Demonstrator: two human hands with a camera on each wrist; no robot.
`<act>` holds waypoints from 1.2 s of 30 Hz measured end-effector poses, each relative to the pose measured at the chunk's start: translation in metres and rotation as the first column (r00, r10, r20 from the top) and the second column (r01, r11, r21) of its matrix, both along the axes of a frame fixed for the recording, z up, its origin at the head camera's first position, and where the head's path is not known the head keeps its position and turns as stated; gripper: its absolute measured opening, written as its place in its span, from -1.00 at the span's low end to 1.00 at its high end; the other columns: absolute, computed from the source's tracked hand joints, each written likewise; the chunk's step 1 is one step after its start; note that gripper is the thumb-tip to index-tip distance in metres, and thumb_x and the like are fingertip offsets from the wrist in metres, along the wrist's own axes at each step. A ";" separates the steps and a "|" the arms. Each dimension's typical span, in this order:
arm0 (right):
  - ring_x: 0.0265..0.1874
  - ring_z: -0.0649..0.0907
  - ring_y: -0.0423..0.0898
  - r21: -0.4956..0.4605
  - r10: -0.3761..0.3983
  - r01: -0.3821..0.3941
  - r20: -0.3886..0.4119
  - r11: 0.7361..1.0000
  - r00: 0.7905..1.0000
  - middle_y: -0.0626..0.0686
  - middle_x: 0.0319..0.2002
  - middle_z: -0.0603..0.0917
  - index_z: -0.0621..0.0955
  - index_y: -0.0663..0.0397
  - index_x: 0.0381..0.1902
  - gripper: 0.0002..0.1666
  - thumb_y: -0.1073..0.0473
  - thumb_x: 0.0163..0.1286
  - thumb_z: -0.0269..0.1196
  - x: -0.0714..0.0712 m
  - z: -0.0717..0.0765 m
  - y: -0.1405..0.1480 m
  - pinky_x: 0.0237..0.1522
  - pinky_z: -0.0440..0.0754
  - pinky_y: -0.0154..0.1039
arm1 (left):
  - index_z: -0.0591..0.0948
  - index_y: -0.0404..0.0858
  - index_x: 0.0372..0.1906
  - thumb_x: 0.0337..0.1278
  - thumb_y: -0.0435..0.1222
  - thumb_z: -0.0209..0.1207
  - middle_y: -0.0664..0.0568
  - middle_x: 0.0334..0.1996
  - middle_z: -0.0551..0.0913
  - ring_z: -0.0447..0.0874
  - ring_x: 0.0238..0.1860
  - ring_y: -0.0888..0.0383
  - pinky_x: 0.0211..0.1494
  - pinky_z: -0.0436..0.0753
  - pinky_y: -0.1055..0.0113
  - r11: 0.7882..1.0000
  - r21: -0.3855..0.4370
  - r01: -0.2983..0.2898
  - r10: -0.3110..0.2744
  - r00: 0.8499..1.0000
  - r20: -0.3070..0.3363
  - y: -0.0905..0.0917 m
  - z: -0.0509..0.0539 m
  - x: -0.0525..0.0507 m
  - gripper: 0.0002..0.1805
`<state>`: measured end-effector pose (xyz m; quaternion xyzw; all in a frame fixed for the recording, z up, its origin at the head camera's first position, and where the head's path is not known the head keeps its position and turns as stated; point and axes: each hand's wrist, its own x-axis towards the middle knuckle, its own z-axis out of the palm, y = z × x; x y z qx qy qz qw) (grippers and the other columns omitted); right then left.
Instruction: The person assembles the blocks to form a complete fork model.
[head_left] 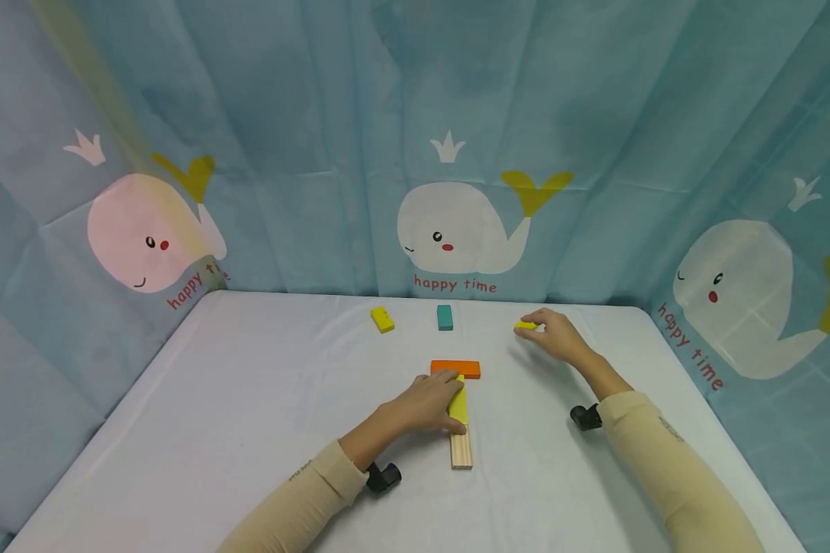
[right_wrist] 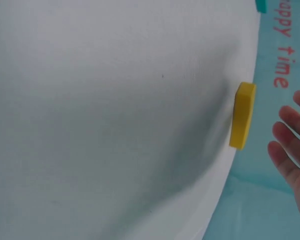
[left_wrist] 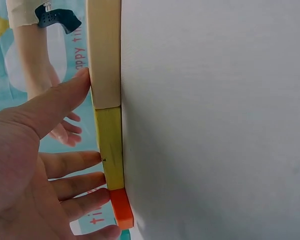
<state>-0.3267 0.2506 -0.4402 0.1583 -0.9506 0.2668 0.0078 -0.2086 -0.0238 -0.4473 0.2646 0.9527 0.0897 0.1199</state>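
Note:
Over a line of blocks in the middle of the table lies my left hand (head_left: 425, 405), fingers spread and fairly straight. In the left wrist view, the thumb touches the plain wooden block (left_wrist: 105, 55) and fingertips meet the yellow block (left_wrist: 111, 150). An orange block (left_wrist: 121, 210) lies crosswise at the far end, forming a T with them. At the back right, my right hand (head_left: 559, 336) hovers around a second yellow block (head_left: 526, 326). The right wrist view shows its fingers (right_wrist: 290, 137) extended and apart from that block, which lies on the table.
Another yellow block (head_left: 383, 319) and a teal block (head_left: 445, 318) lie near the back edge of the white-covered table (head_left: 249, 407). Behind it hangs a blue curtain (head_left: 318, 153) with whale prints. A black wrist camera (head_left: 383, 478) sits under the left wrist.

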 end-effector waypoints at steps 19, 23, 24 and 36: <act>0.07 0.55 0.31 0.052 -0.072 0.070 0.031 0.996 0.997 0.35 0.00 0.56 0.55 0.35 0.16 -0.43 0.04 0.35 0.27 -0.026 -0.008 0.010 0.05 0.55 0.16 | 0.45 -0.17 0.32 -0.06 0.16 0.38 0.00 0.38 0.38 0.30 0.41 0.08 0.40 0.40 0.10 0.999 0.040 0.007 -0.007 1.000 -0.008 -0.001 -0.005 -0.005 -0.15; 0.03 0.55 0.26 0.077 -0.076 0.073 0.049 0.994 0.996 0.37 0.04 0.57 0.56 0.37 0.15 -0.42 0.04 0.34 0.29 -0.031 -0.013 0.008 0.08 0.53 0.15 | 0.45 -0.17 0.31 -0.07 0.15 0.39 -0.01 0.38 0.39 0.30 0.41 0.08 0.40 0.40 0.10 0.999 0.047 0.005 -0.005 1.000 -0.008 -0.001 -0.005 -0.004 -0.16; 0.04 0.55 0.25 0.082 -0.080 0.075 0.053 0.994 0.995 0.38 0.06 0.57 0.56 0.38 0.14 -0.42 0.04 0.33 0.29 -0.031 -0.014 0.007 0.09 0.52 0.15 | 0.45 -0.17 0.31 -0.07 0.15 0.39 -0.01 0.38 0.38 0.30 0.41 0.08 0.40 0.40 0.10 0.999 0.048 0.006 -0.005 1.000 -0.009 -0.001 -0.004 -0.004 -0.16; 0.05 0.54 0.24 0.109 -0.107 0.097 0.095 0.989 0.990 0.41 0.10 0.57 0.56 0.43 0.11 -0.43 0.08 0.30 0.31 -0.036 -0.018 0.004 0.14 0.50 0.14 | 0.45 -0.17 0.31 -0.06 0.14 0.38 -0.02 0.39 0.37 0.29 0.42 0.06 0.41 0.39 0.09 0.999 0.042 0.002 -0.002 1.000 -0.003 -0.001 -0.002 -0.003 -0.16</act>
